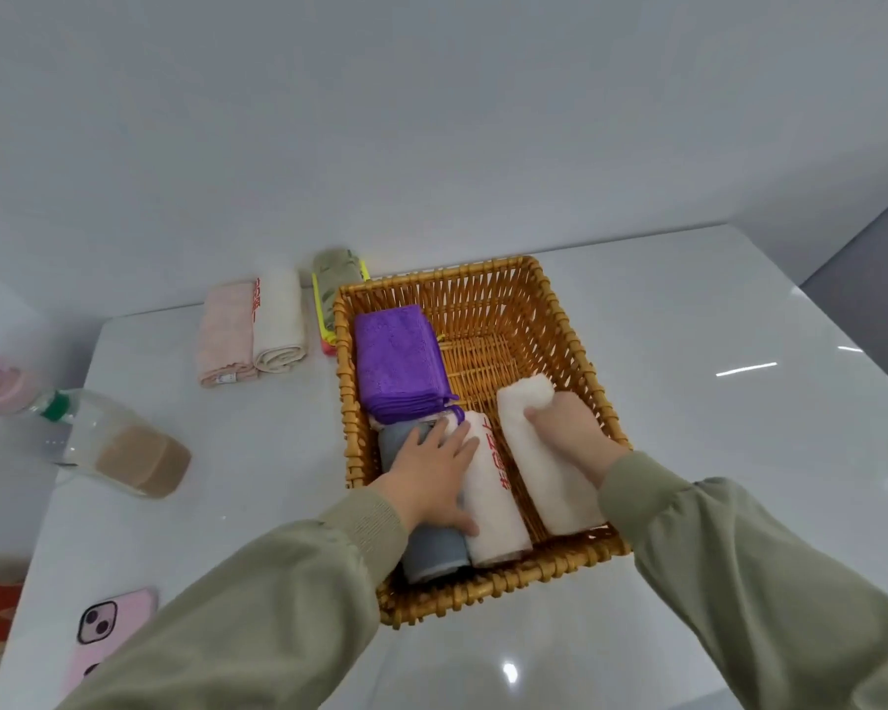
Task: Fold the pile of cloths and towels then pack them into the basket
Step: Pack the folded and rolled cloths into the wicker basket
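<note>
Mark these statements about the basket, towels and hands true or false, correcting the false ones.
1. The right hand grips a cream towel inside the basket. True.
2. The purple cloth lies outside the basket. False: it lies inside, at the far left.
3. The left hand rests with straight fingers on the grey towel. True.
4. Every towel is packed. False: a pink towel and two more lie on the table beside the basket.
5. The bottle stands upright. False: it lies on its side.
</note>
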Available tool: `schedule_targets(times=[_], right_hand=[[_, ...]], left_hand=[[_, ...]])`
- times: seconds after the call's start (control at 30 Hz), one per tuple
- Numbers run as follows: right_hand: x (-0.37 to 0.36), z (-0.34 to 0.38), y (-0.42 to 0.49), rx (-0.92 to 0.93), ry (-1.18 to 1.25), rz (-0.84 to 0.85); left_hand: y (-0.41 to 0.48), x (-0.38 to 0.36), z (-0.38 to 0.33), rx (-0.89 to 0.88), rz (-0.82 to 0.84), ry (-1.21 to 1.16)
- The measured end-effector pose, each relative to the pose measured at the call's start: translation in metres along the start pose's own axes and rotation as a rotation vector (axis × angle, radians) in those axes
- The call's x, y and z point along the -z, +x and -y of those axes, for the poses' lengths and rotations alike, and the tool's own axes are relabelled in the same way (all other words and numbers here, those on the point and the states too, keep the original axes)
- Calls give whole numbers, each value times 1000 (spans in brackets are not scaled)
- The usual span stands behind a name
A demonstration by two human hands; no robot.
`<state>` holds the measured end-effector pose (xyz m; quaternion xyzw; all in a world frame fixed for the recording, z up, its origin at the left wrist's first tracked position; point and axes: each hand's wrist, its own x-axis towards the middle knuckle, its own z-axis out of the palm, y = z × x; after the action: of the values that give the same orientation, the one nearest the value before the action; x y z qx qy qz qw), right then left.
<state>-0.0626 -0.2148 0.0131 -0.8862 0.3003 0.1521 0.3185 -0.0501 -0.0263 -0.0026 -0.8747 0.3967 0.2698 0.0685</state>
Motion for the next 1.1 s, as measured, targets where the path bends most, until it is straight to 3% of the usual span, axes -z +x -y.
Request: schedule_targets(times=[0.3,0.4,0.5,0.57,0.63,0.73,0.87,0.9,0.97,1.03,1.1], right_hand=[[-32,-18,12,-236,204,69],[-33,-19,16,-256,246,59],[-37,-21,19,-259,294,39],[-40,-20,19,-257,285,11],[-42,-17,17,-263,267,-8],[-49,-9,15,-266,302,2],[-56,1,2,-266,305,-4],[-59,0,-4,-132,-9,-3],[-62,8,-11,-19,-239,16],[-66,14,-11,-30,-200,25],[-77,17,-7,-138,200,40]], left_hand=[[-8,-8,2,74,-80,-75],[-15,4,7,114,-397,71],[-23,5,20,299,-739,135],[-27,5,30,493,-714,-19],[-26,5,35,661,-655,-360],[-25,4,42,656,-691,-797],[-30,3,42,591,-724,-818],[-30,3,41,596,-717,-808],[-29,1,42,597,-713,-804],[-28,1,42,585,-711,-796],[-27,0,42,583,-697,-805]])
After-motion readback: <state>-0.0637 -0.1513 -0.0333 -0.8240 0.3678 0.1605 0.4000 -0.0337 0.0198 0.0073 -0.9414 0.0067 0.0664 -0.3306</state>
